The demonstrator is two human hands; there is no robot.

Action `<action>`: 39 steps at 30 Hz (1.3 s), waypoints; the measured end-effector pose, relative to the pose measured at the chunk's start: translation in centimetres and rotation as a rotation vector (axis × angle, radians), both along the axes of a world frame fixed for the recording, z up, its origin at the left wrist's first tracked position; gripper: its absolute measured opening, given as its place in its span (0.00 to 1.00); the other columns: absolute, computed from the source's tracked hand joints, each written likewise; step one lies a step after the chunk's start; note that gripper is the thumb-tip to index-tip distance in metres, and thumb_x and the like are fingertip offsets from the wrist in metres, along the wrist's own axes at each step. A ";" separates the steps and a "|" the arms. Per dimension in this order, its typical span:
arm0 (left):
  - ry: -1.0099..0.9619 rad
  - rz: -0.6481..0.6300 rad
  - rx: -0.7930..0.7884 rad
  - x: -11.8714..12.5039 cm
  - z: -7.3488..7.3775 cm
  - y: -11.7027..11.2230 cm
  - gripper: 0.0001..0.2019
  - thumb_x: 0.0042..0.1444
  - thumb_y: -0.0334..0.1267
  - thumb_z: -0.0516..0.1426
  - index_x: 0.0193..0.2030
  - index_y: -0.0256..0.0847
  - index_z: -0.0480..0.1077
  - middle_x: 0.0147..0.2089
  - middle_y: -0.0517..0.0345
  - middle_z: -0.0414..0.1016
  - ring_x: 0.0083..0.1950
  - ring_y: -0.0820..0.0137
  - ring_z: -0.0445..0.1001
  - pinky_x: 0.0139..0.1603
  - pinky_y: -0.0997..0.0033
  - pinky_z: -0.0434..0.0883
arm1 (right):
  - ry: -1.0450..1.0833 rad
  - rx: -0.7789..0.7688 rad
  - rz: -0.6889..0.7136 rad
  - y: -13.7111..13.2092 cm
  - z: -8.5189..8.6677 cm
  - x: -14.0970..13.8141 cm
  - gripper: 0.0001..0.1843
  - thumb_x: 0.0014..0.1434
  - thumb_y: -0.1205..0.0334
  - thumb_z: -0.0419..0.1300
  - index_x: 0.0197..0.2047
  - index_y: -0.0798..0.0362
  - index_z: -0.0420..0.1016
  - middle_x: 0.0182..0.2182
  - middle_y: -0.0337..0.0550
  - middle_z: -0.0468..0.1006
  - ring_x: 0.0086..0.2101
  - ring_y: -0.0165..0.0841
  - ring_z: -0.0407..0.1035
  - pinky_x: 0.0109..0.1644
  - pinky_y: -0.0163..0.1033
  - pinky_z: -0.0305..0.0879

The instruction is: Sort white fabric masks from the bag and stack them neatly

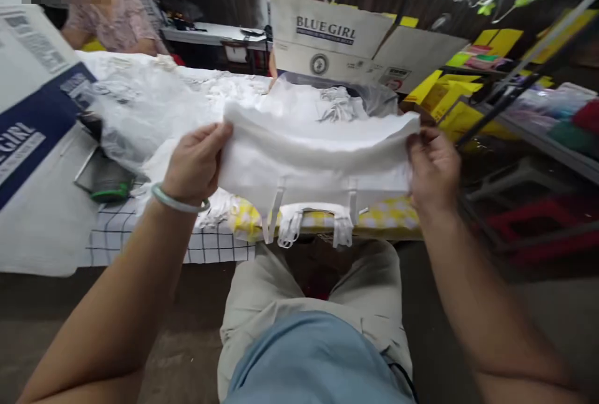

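Observation:
A white stretchy cloth garment (pixel 318 170) with thin straps hanging from its lower edge is spread wide in front of me, above the table. My left hand (pixel 194 164), with a pale green bangle on the wrist, pinches its left upper corner. At the right upper corner, my right hand (pixel 435 170) grips the cloth with fingers closed. Looped white straps (pixel 290 226) dangle below the garment, at the table's front edge; whether they belong to it I cannot tell. A heap of white cloth pieces (pixel 234 89) covers the table behind.
A "BLUE GIRL" carton (pixel 322 36) stands at the back, another carton (pixel 42 142) at the left. Clear plastic (pixel 131 117) and a dark green-edged object (pixel 110 182) lie left. A co-worker (pixel 121 24) sits far left. Stools (pixel 538 204) and a shelf (pixel 547 142) are at right.

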State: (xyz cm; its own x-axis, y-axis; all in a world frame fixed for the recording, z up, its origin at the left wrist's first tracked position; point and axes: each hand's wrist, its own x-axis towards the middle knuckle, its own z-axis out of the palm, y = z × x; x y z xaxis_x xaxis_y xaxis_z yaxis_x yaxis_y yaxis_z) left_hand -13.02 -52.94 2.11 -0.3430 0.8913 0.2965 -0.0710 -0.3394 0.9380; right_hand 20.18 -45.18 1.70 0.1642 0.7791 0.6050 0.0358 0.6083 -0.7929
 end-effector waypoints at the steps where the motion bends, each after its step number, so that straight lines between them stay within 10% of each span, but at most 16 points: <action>1: -0.048 -0.030 -0.061 0.9 -1.5 0.3 0.16 0.48 0.48 0.64 0.36 0.36 0.74 0.31 0.55 0.77 0.42 0.64 0.77 0.39 0.65 0.77 | -0.015 -0.079 -0.002 -0.6 -1.4 1.3 0.12 0.55 0.52 0.63 0.38 0.49 0.69 0.30 0.37 0.76 0.33 0.32 0.73 0.38 0.38 0.69; 7: -0.008 -0.074 -0.394 2.9 -9.4 5.7 0.19 0.42 0.52 0.64 0.32 0.37 0.73 0.27 0.55 0.75 0.36 0.64 0.76 0.32 0.68 0.74 | -0.030 -0.473 0.024 1.9 -9.4 3.9 0.21 0.50 0.45 0.62 0.40 0.49 0.66 0.27 0.39 0.76 0.28 0.36 0.72 0.32 0.41 0.68; 14: 0.149 0.015 -0.715 2.7 -15.2 12.2 0.13 0.37 0.44 0.64 0.26 0.37 0.71 0.14 0.66 0.61 0.17 0.75 0.60 0.18 0.75 0.58 | -0.412 -0.661 -0.122 8.4 -16.4 2.5 0.15 0.48 0.50 0.59 0.35 0.52 0.67 0.21 0.36 0.71 0.24 0.33 0.65 0.31 0.38 0.62; 22: 0.298 0.097 -0.716 1.4 -16.8 13.5 0.07 0.41 0.40 0.61 0.25 0.39 0.69 0.18 0.65 0.64 0.20 0.77 0.60 0.20 0.76 0.58 | -0.615 -0.538 -0.191 8.7 -17.1 2.7 0.16 0.54 0.58 0.55 0.45 0.54 0.69 0.28 0.40 0.74 0.28 0.33 0.67 0.37 0.38 0.62; 27: 0.851 0.252 -0.536 2.1 -16.0 13.0 0.09 0.50 0.36 0.56 0.39 0.39 0.72 0.38 0.50 0.76 0.39 0.64 0.74 0.42 0.66 0.70 | -0.901 -0.352 -0.284 8.0 -16.3 1.7 0.20 0.60 0.64 0.50 0.55 0.56 0.66 0.48 0.56 0.73 0.48 0.42 0.66 0.54 0.47 0.61; 32: 1.403 -0.039 -0.295 4.2 -16.1 12.6 0.23 0.62 0.42 0.48 0.61 0.38 0.63 0.68 0.45 0.57 0.69 0.56 0.53 0.68 0.52 0.50 | -1.259 -0.228 -0.130 8.0 -16.3 0.5 0.27 0.67 0.54 0.43 0.65 0.55 0.59 0.64 0.51 0.59 0.64 0.43 0.49 0.67 0.53 0.44; 39: 1.511 -0.204 -0.433 4.6 -18.6 12.9 0.33 0.64 0.54 0.40 0.71 0.39 0.47 0.74 0.50 0.42 0.73 0.56 0.40 0.70 0.49 0.41 | -1.397 -0.363 0.008 8.9 -18.5 0.8 0.33 0.67 0.49 0.40 0.69 0.57 0.51 0.69 0.48 0.49 0.68 0.44 0.37 0.69 0.53 0.38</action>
